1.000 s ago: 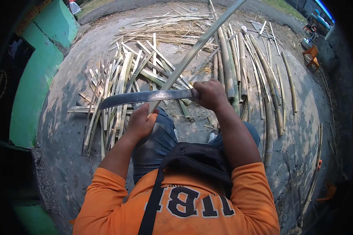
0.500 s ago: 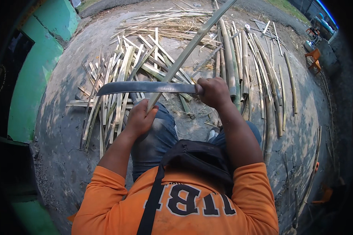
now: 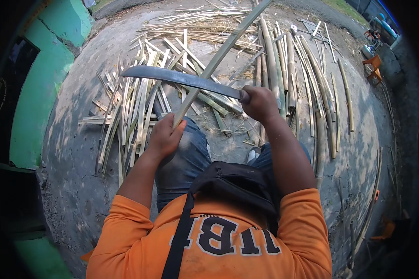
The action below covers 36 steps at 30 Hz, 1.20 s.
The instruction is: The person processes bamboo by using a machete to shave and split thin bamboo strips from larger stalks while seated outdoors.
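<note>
From where I stand, the person's left hand (image 3: 164, 139) is wrapped around the lower part of a split bamboo strip (image 3: 230, 44); the strip's bottom end is lost in the grip or behind it. It slants up and away to the right, its far end cut off by the upper edge of view. The right hand (image 3: 260, 104) is clenched on a machete (image 3: 172, 76), covering most of the handle. The blade crosses in front of the strip, above the left hand, its tip out to the left; whether its edge touches the wood, I can't tell.

Behind lies a heap of split strips (image 3: 139, 102), too tangled to count and partly covered by the blade. Bamboo poles (image 3: 272, 65) stretch away on the right. A black bag (image 3: 233, 186) hides much of the lap, and only a bit of shoe (image 3: 253, 155) shows. The doorway (image 3: 18, 93) at left is too dark to read.
</note>
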Tool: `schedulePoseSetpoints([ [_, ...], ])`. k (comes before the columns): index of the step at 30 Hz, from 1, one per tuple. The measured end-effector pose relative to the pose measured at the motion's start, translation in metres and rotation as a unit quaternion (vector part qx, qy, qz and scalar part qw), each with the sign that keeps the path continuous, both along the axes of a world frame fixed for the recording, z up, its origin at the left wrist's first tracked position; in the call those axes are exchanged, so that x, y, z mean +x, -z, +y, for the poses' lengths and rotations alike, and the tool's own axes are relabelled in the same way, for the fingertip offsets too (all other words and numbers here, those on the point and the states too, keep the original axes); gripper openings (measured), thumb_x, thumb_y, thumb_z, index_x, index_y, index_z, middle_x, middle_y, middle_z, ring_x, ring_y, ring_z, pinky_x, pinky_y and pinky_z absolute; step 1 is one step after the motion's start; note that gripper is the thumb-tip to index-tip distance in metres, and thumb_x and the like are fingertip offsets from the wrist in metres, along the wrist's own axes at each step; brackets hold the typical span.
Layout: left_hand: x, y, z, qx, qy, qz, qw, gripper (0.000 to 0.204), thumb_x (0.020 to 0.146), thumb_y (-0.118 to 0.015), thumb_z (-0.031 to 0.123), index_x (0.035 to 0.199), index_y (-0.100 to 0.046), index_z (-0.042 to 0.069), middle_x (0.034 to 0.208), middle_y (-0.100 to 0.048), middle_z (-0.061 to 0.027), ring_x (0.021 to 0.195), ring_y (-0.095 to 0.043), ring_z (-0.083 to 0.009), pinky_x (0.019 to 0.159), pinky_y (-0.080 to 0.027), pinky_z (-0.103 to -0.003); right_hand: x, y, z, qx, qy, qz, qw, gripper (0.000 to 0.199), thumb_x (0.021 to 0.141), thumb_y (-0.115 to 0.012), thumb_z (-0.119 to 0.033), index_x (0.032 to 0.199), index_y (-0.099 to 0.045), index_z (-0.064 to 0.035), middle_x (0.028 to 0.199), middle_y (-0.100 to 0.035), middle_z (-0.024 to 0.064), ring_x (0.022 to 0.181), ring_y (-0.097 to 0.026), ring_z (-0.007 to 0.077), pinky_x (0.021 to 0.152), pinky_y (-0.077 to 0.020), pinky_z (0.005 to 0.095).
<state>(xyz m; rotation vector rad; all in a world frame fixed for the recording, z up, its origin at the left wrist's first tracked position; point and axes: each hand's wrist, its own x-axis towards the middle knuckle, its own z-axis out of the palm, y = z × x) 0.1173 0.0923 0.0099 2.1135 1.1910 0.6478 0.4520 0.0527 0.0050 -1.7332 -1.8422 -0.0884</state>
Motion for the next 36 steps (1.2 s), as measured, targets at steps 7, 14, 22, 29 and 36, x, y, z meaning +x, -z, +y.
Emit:
schedulePoseSetpoints([
  [7, 0.0, 0.011, 0.005, -0.015, 0.002, -0.035, 0.999, 0.025, 0.096, -0.068, 0.023, 0.103, -0.067, 0.0, 0.087, -0.07, -0.0228, 0.085, -0.072, -0.0393, 0.075, -0.053, -0.047, -0.025, -0.001, -0.001, 0.004, -0.028, -0.019, 0.999, 0.011, 0.088, -0.07, -0.022, 0.085, -0.066, -0.012, 0.072, -0.066, 0.0153, 0.072, -0.068, 0.0394, 0.069, -0.0528, 0.0527],
  [14, 0.001, -0.004, -0.002, 0.018, 0.036, 0.025, 0.999, 0.017, 0.094, -0.068, 0.018, 0.094, -0.072, 0.002, 0.087, -0.07, -0.0254, 0.087, -0.07, -0.0446, 0.076, -0.053, -0.048, -0.02, -0.004, -0.005, 0.01, -0.059, -0.088, 0.994, 0.013, 0.087, -0.071, -0.022, 0.084, -0.063, -0.0122, 0.066, -0.065, 0.0119, 0.067, -0.068, 0.0351, 0.073, -0.0522, 0.0484],
  [22, 0.004, -0.003, -0.002, 0.021, 0.029, -0.003, 0.999, 0.018, 0.094, -0.069, 0.019, 0.1, -0.072, 0.002, 0.092, -0.069, -0.0266, 0.091, -0.069, -0.0473, 0.076, -0.052, -0.051, -0.004, 0.005, 0.001, 0.025, -0.042, -0.103, 0.994, 0.02, 0.09, -0.071, -0.03, 0.08, -0.065, -0.0134, 0.067, -0.068, 0.0103, 0.068, -0.07, 0.0331, 0.075, -0.0539, 0.0467],
  [29, -0.001, 0.001, -0.001, 0.05, 0.037, -0.004, 0.998, 0.02, 0.096, -0.071, 0.02, 0.107, -0.072, 0.004, 0.096, -0.071, -0.0242, 0.094, -0.07, -0.0459, 0.081, -0.054, -0.05, -0.001, 0.006, 0.002, 0.033, -0.041, -0.11, 0.993, 0.02, 0.088, -0.074, -0.029, 0.081, -0.063, -0.0128, 0.068, -0.067, 0.0104, 0.068, -0.069, 0.0335, 0.075, -0.0534, 0.0465],
  [36, -0.006, 0.001, -0.001, 0.026, 0.0, -0.034, 0.999, 0.027, 0.1, -0.069, 0.029, 0.104, -0.067, 0.002, 0.088, -0.069, -0.0224, 0.089, -0.069, -0.0451, 0.076, -0.053, -0.049, 0.035, 0.002, -0.005, 0.017, 0.095, -0.012, 0.995, 0.013, 0.088, -0.071, -0.025, 0.09, -0.069, -0.0123, 0.078, -0.071, 0.0159, 0.079, -0.071, 0.0416, 0.073, -0.0566, 0.0536],
])
